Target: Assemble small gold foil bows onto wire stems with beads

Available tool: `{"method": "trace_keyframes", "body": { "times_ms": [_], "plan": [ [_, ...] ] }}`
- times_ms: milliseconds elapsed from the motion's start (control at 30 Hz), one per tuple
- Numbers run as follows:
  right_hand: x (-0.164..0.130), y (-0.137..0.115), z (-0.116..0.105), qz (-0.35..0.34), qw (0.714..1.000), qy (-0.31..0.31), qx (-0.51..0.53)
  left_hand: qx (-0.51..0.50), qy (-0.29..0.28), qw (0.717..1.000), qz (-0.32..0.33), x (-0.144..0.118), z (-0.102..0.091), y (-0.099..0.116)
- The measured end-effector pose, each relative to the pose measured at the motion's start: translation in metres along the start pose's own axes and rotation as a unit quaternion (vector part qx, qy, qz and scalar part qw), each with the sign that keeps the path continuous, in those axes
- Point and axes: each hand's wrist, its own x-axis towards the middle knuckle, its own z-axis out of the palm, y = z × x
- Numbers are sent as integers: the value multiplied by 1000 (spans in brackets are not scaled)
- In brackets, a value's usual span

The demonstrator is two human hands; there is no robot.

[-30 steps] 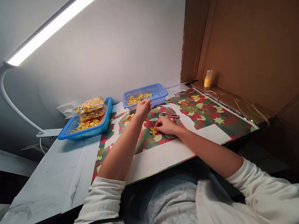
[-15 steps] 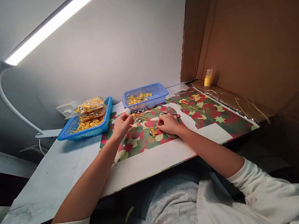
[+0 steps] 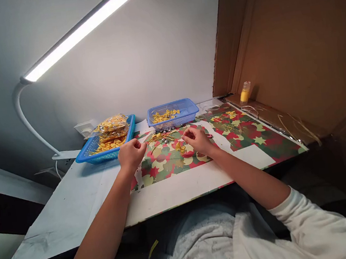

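My left hand (image 3: 131, 154) is closed in a fist-like pinch at the left edge of the camouflage-patterned sheet (image 3: 162, 171), near the blue basket. What its fingers hold is too small to make out. Across from it, my right hand (image 3: 197, 141) pinches with thumb and forefinger. A small yellow bow (image 3: 180, 147) is just below and left of those fingertips; whether it hangs from them by a thread, I cannot tell. Between the hands lie thin gold-coloured strips (image 3: 161, 136) and small silvery beads or bells (image 3: 165, 140). A pink-handled tool (image 3: 209, 136) shows partly behind my right hand.
A blue basket (image 3: 81, 157) with bagged and loose yellow bows stands at the left. A lilac basket (image 3: 187, 115) with more bows is at the back. Yellow pieces and threads (image 3: 231, 124) lie right, near a yellow bottle (image 3: 245, 93). A lamp (image 3: 83, 33) hangs above.
My left hand has moved left and closer to me, away from my right hand, and turned its back up. My right hand has risen slightly off the sheet. The view has shifted a little.
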Motion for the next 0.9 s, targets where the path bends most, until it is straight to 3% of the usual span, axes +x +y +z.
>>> {"method": "trace_keyframes", "body": {
  "times_ms": [167, 300, 400, 533, 633, 767, 900],
  "plan": [
    [0, 0, 1, 2, 1000, -31, -2, -173, 28, 985, 11, 0, 4, 3],
    [-1, 3, 2, 1, 998, -57, 4, -357, 15, 934, -14, 1, 6, 8],
    [-3, 4, 3, 5, 996, -89, 8, -432, -8, 902, -10, -1, 7, 11],
    [-3, 2, 4, 9, 995, -96, -3, -477, -19, 879, 3, -3, 7, 16],
    [-1, -2, 1, -15, 999, -39, -27, -498, -31, 866, 35, 0, 4, 26],
    [-1, -9, -6, -80, 996, 29, -27, -505, -59, 856, 99, 7, -3, 56],
    [-6, -15, -7, -97, 995, -15, -22, -476, -108, 868, 95, 10, -4, 86]
  ]
}}
